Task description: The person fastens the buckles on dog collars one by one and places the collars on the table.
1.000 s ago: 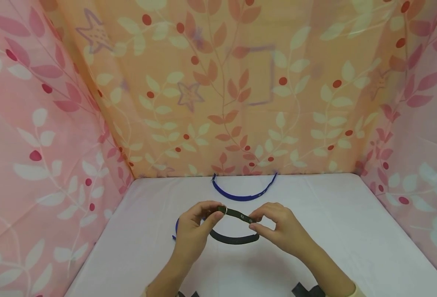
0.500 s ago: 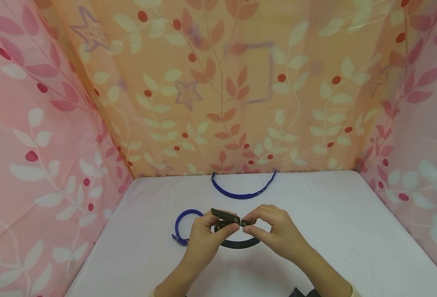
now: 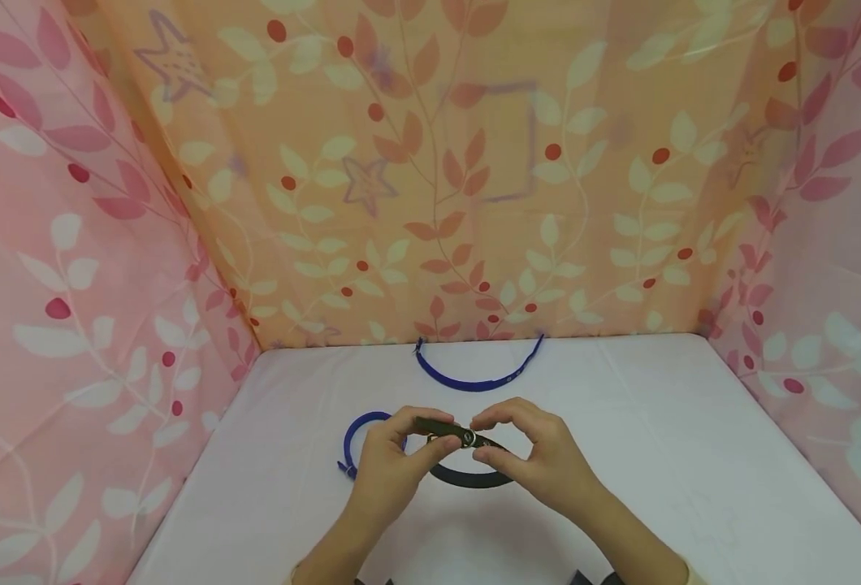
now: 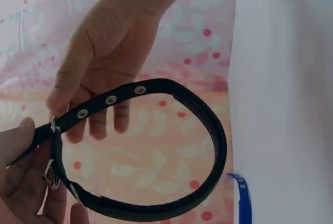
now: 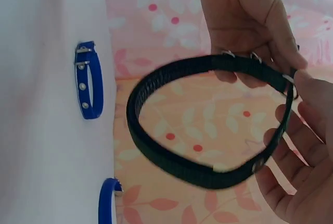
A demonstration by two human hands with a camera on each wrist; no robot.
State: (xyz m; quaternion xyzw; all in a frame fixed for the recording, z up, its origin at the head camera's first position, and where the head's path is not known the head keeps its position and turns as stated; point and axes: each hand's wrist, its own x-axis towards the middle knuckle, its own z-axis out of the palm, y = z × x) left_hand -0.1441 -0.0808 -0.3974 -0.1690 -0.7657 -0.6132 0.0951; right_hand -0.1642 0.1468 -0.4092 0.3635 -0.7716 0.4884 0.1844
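Dark collar hangs as a loop between the two hands, its eyelet strap running past a metal ring toward the person's left. The left hand is at the collar's left end, thumb and fingers pinching the strap just beyond the ring. The buckle sits below the ring, near the left fingertips. The right hand is at the collar's right side: its thumb and fingers are spread, with the strap passing between them. The thumb tip is close to the ring, though whether it touches cannot be told. Three eyelets show along the strap, close to the right fingers.

Left of the dark collar, a blue collar lies closed in a ring; the left hand covers part of it from the head camera. Beyond the dark collar, farther from the person, a second blue strap curves in a U, its ends apart and pointing toward the orange printed cloth. Below the dark collar spreads the white tabletop. Pink leafy cloth hangs to either side of the collar, well apart from it.
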